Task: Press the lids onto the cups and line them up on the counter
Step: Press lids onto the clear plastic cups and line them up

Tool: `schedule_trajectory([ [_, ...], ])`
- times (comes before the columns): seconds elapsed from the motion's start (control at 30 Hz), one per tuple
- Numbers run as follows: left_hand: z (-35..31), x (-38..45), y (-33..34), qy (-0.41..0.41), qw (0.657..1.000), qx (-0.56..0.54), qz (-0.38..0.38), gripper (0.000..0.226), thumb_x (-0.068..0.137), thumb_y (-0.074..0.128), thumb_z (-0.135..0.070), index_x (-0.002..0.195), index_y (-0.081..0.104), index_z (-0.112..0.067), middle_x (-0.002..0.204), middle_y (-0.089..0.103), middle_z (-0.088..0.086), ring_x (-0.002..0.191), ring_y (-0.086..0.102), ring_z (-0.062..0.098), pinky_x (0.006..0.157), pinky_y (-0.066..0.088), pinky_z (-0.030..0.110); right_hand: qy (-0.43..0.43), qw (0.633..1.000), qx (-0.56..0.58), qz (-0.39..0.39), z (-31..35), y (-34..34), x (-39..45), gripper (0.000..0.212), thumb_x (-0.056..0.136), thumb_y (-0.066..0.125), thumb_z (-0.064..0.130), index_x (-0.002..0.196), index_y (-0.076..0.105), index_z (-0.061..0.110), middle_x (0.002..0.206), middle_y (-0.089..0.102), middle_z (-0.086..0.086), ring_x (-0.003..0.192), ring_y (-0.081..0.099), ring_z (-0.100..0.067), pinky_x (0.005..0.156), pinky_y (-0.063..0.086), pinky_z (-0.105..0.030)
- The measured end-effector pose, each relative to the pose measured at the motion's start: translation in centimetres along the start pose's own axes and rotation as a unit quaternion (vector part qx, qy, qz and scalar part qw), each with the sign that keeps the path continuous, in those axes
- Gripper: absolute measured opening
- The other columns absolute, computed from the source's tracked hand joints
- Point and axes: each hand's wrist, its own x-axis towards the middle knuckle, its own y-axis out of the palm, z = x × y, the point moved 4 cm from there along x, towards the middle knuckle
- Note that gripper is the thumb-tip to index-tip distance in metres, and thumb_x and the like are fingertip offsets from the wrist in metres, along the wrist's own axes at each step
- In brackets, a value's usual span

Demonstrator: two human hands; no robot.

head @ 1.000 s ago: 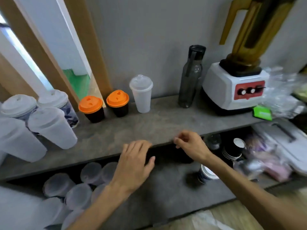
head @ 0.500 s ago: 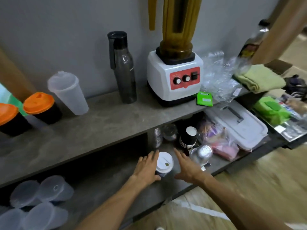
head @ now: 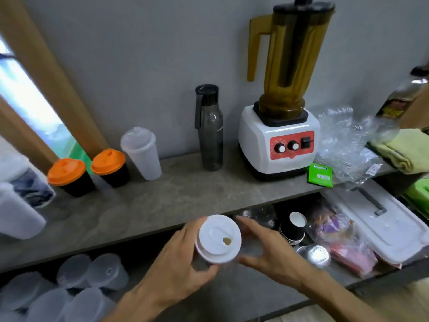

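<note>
Head view: a cup with a white lid (head: pixel 218 239) sits between the two hands, in front of the counter (head: pixel 162 205) edge and above the lower shelf (head: pixel 232 296). The left hand (head: pixel 178 270) grips the cup from the left, its fingers curled up along the side toward the lid's rim and its thumb wrapped under the near side. The right hand (head: pixel 271 249) is just right of the cup, fingers and thumb spread in a loose arc toward it; whether any fingertip touches the lid cannot be told through the blur. The lid lies flat on the cup with its sip hole facing up.

On the counter, along the wall, stand two black cups with orange lids (head: pixel 66 171) (head: pixel 108 161) side by side, then a frosted cup (head: pixel 141 154) with a clear lid just to their right. Further right are a dark bottle (head: pixel 210 133) and a blender (head: pixel 278 140), with a green packet (head: pixel 321 175) near the blender's base. Larger lidded cups (head: pixel 16 205) crowd the counter's left end. On the shelf, clear lids (head: pixel 92 273) lie at the left, and a stack of black paper cups (head: pixel 292 228) stands right of the hands.
</note>
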Motion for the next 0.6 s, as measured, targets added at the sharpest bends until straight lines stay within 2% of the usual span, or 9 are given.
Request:
schedule_trajectory([
  [0.1, 0.0, 0.3, -7.3, -0.023, 0.993, -0.015, -0.112, 0.078, 0.066, 0.085, -0.038, 0.133, 0.046, -0.032, 0.13, 0.055, -0.02, 0.121, 0.053, -0.002, 0.098, 0.039, 0.012, -0.027, 0.999, 0.002, -0.028, 3.5, -0.5, 4.0, 0.071, 0.082, 0.076, 0.049, 0.144, 0.043, 0.037, 0.126, 0.064, 0.018, 0.115, 0.058, 0.005, 0.102, 0.048, -0.023],
  [0.23, 3.3, 0.9, -13.2, -0.082, 0.972, 0.01, -0.218, 0.078, 0.069, 0.083, -0.041, 0.136, 0.044, -0.03, 0.128, 0.054, -0.012, 0.119, 0.051, 0.001, 0.097, 0.038, 0.011, -0.064, 0.997, -0.009, -0.036, 9.1, 2.3, 10.5, 0.067, 0.084, 0.074, 0.05, 0.142, 0.046, 0.034, 0.131, 0.061, 0.014, 0.115, 0.056, 0.004, 0.097, 0.043, -0.012],
  [0.3, 5.5, 0.9, -14.5, -0.124, 0.958, 0.02, -0.257, 0.082, 0.07, 0.082, -0.039, 0.14, 0.042, -0.033, 0.124, 0.051, -0.008, 0.116, 0.05, 0.004, 0.092, 0.032, 0.001, -0.096, 0.995, 0.011, -0.024, 12.5, 4.9, 13.7, 0.073, 0.079, 0.078, 0.05, 0.142, 0.045, 0.034, 0.136, 0.058, 0.012, 0.119, 0.054, 0.0, 0.101, 0.044, -0.018],
  [0.33, 6.4, 0.8, -14.9, -0.144, 0.951, 0.025, -0.272, 0.081, 0.07, 0.082, -0.038, 0.141, 0.042, -0.035, 0.121, 0.05, -0.007, 0.113, 0.051, 0.007, 0.088, 0.033, 0.001, -0.108, 0.994, 0.023, -0.015, 14.1, 6.3, 15.1, 0.076, 0.075, 0.081, 0.051, 0.14, 0.045, 0.035, 0.137, 0.057, 0.012, 0.121, 0.054, -0.003, 0.103, 0.046, -0.023],
  [0.43, 8.2, 0.0, -16.0, -0.194, 0.93, 0.044, -0.309, 0.079, 0.072, 0.081, -0.043, 0.14, 0.041, -0.037, 0.119, 0.046, -0.005, 0.113, 0.052, 0.014, 0.086, 0.039, 0.016, -0.118, 0.992, 0.042, -0.021, 17.3, 10.8, 18.8, 0.083, 0.068, 0.081, 0.058, 0.138, 0.041, 0.036, 0.136, 0.054, 0.011, 0.122, 0.054, -0.008, 0.102, 0.05, -0.03],
  [0.53, 9.6, -0.9, -17.1, -0.23, 0.919, 0.069, -0.313, 0.083, 0.069, 0.078, -0.058, 0.138, 0.037, -0.039, 0.12, 0.043, -0.006, 0.114, 0.053, 0.018, 0.086, 0.047, 0.029, -0.112, 0.99, 0.074, -0.034, 18.5, 14.2, 20.8, 0.085, 0.069, 0.08, 0.058, 0.14, 0.039, 0.036, 0.136, 0.051, 0.014, 0.123, 0.053, -0.004, 0.1, 0.051, -0.027],
  [0.6, 10.5, -1.4, -18.1, -0.242, 0.919, 0.099, -0.294, 0.083, 0.066, 0.072, -0.07, 0.135, 0.038, -0.039, 0.117, 0.044, -0.008, 0.112, 0.054, 0.018, 0.087, 0.05, 0.035, -0.105, 0.988, 0.111, -0.015, 18.6, 15.5, 21.4, 0.084, 0.07, 0.084, 0.051, 0.139, 0.039, 0.035, 0.137, 0.053, 0.021, 0.123, 0.054, 0.001, 0.1, 0.051, -0.024],
])
